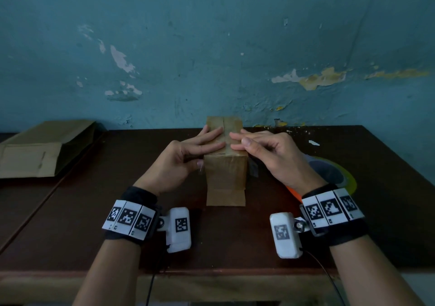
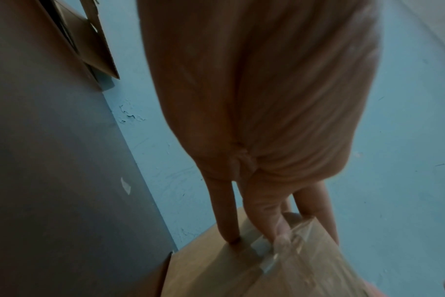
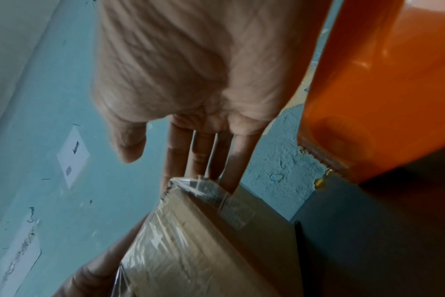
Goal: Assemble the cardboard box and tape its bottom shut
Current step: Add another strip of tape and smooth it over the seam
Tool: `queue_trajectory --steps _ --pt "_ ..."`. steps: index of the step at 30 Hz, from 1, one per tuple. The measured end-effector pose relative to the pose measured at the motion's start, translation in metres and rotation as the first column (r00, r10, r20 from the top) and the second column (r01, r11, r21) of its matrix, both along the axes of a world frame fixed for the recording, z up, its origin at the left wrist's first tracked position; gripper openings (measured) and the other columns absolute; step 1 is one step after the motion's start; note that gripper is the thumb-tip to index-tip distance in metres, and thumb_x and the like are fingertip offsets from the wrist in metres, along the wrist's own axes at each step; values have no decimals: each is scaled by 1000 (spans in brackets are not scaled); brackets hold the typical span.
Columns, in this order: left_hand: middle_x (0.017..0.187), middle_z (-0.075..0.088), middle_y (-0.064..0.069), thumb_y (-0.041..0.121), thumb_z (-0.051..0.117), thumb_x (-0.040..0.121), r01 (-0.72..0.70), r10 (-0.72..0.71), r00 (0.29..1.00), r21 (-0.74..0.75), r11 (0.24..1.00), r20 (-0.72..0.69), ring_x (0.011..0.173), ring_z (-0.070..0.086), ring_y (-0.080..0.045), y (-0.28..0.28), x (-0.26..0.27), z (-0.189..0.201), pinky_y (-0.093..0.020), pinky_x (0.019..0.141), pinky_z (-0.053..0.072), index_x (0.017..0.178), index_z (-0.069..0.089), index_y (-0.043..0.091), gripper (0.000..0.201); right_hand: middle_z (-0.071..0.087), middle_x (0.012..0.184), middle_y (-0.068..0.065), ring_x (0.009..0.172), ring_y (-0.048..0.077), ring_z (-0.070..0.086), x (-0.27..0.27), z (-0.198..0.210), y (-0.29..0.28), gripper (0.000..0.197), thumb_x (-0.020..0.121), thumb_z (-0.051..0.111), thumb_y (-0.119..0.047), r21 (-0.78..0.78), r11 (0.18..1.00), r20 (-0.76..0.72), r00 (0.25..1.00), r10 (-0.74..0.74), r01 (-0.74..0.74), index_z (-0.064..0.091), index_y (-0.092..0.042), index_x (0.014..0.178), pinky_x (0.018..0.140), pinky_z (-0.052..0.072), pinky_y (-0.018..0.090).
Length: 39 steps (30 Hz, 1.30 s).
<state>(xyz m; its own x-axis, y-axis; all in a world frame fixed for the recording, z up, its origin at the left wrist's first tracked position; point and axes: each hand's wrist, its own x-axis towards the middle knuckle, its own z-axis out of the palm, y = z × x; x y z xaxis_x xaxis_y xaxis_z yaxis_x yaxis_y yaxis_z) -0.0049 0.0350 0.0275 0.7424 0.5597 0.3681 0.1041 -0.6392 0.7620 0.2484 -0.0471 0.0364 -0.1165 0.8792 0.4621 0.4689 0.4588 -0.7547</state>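
the cardboard box (image 1: 225, 171) stands near the middle of the table (image 1: 70, 223), toward its far edge, with the closed bottom flaps turned up and a strip of clear tape (image 3: 213, 198) lying along the centre seam and folding over onto the side. the step in hand looks like smoothing that tape down. to do it well, press from the seam outward with flat fingertips, keep the two flaps butted together so no gap opens, and rub the ends that wrap over the edges, since those tend to lift first.

the left hand (image 1: 186, 155) lies over the left flap with fingers (image 2: 226, 219) straight and pressing, thumb down the near side of the box; it is relaxed, not grasping. the right hand (image 1: 266, 150) mirrors it on the right flap, fingers (image 3: 188, 158) extended flat onto the tape, thumb lifted free, also grasping nothing. both wrists hover above the table, palms angled down.

an orange tape dispenser (image 3: 376, 90) sits just right of the box, and flattened cardboard (image 1: 40, 150) lies by the far left corner.
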Motion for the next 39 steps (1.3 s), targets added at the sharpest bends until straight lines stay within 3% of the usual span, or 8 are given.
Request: queue_trajectory --steps 13,18,23,30,34,39 --pt "163 35 7 -19 60 88 2 -3 999 -17 1000 -44 157 12 -13 0 -1 4 -40 127 15 142 56 16 65 71 131 -6 136 1 53 -1 0 0 32 102 55 -36 5 1000 9 1000 -1 1 80 -17 110 112 36 16" --pt "162 36 9 -18 61 89 -13 13 999 -12 1000 -34 156 13 -13 -1 -1 4 -44 127 17 140 58 20 63 70 132 -5 136 1 52 0 0 0 32 103 56 -36 10 1000 11 1000 -1 0 80 -16 110 113 37 18" --pt "162 37 8 -16 63 89 -14 13 1000 -37 999 -26 156 14 -11 -4 -2 5 -48 127 17 141 58 14 60 70 132 -6 136 1 53 -1 -1 1 33 102 56 -38 14 1000 -1 1000 -1 1 80 -18 110 114 38 22" --pt "158 42 11 -6 73 86 -55 55 998 -44 997 -6 155 19 -8 -8 1 6 -45 127 18 138 62 16 58 70 132 -7 136 1 52 -3 0 1 32 102 57 -38 3 1000 -12 1000 -2 2 80 -18 111 113 37 19" --pt "153 50 9 -2 83 77 -96 98 994 -38 995 42 153 26 -9 -10 4 5 -46 125 25 132 66 15 60 70 132 -8 137 0 51 -4 0 1 40 100 53 -44 8 1000 -26 1000 0 0 80 -17 111 115 39 26" --pt "150 54 8 0 85 74 -112 114 992 -36 993 60 152 29 -10 -8 4 4 -46 124 28 129 68 15 59 68 136 -3 140 2 49 2 -1 0 31 99 53 -20 -33 997 -100 992 71 -74 77 -9 117 119 38 33"
